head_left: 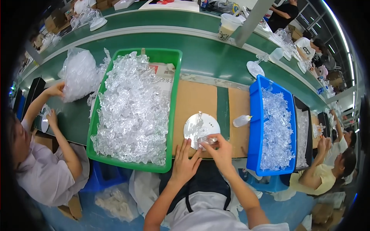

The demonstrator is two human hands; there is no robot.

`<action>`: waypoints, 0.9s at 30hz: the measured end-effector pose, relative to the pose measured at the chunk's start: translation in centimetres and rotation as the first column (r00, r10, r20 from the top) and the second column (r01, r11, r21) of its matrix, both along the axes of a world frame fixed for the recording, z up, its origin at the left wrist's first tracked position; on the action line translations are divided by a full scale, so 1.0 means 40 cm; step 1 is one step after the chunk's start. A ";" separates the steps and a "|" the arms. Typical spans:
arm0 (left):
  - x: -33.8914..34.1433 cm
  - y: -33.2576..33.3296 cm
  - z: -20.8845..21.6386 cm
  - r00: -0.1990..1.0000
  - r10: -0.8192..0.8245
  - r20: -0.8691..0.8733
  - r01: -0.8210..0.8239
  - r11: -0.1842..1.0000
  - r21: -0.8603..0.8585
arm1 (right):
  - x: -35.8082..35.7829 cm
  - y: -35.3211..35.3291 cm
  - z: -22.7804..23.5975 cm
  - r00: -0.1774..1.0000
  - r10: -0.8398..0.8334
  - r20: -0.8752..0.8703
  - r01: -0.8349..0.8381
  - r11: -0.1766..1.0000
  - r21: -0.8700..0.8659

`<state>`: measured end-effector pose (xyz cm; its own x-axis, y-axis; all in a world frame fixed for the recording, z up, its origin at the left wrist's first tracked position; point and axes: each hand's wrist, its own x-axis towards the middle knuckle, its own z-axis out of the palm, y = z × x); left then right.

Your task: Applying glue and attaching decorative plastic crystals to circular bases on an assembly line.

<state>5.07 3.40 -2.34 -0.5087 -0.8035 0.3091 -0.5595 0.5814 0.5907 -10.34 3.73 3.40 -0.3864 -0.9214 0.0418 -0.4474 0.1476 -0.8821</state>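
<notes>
A round white disc (191,124) lies on brown cardboard before me, with a clear plastic piece (200,119) standing on its far part. My right hand (222,153) pinches another clear plastic piece (208,140) over the disc's near right edge. My left hand (185,164) is open, its fingers stretched out against the near left rim of the disc. Left of the disc, a green tub (169,154) holds a heap of clear plastic pieces. Right of it lies a small white squeeze bottle (241,121) with a yellow tip.
A blue bin (255,127) of small clear pieces and a black tray (296,106) stand at the right. Beyond the tub is a clear plastic bag (80,73), touched by a co-worker's hand (56,89). A drink cup (228,27) stands near a metal post (252,22).
</notes>
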 end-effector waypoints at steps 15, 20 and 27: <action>0.019 0.002 -0.013 0.999 -0.028 -0.021 0.028 1.000 -0.006 | 0.015 -0.057 0.014 0.814 0.319 -0.485 -0.300 0.946 0.120; -0.005 0.004 0.008 0.999 -0.032 -0.039 0.031 0.999 -0.022 | 0.015 -0.053 0.019 0.810 0.269 -0.521 -0.251 0.962 0.106; -0.029 0.009 0.012 0.984 -0.073 0.163 0.073 0.997 0.007 | 0.000 -0.015 0.005 0.852 0.287 -0.438 -0.307 0.951 0.026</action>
<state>3.90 3.75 -1.88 -0.6093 -0.7628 0.2164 -0.6047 0.6236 0.4954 -10.35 3.15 3.59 -0.0287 -0.9827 0.1831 -0.8006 -0.0871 -0.5929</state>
